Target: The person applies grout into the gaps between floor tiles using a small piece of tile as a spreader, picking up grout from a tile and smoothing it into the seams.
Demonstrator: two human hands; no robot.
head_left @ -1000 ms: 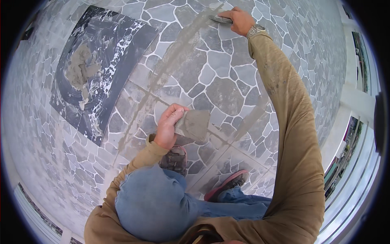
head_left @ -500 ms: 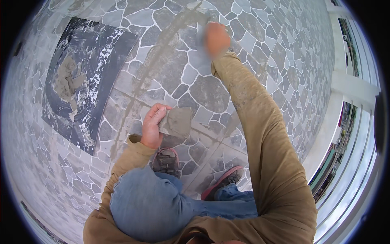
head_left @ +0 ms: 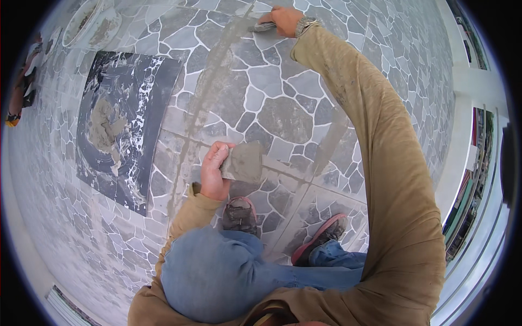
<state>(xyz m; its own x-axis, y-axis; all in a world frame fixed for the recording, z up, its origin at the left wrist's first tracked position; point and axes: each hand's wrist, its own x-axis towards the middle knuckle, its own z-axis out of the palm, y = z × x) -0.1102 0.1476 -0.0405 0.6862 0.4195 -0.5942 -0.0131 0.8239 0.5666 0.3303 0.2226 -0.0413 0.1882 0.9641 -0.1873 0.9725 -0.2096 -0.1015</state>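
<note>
One hand (head_left: pixel 285 21) (right) far forward

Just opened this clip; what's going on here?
A person is working over a stone-patterned floor. Their left hand grips a flat plate coated with grey paste. The right hand, arm stretched forward, holds a small flat tool beside a grey-smeared seam; whether it touches the floor is unclear. To the left, a dark sheet carries a mound of grey paste.
</note>
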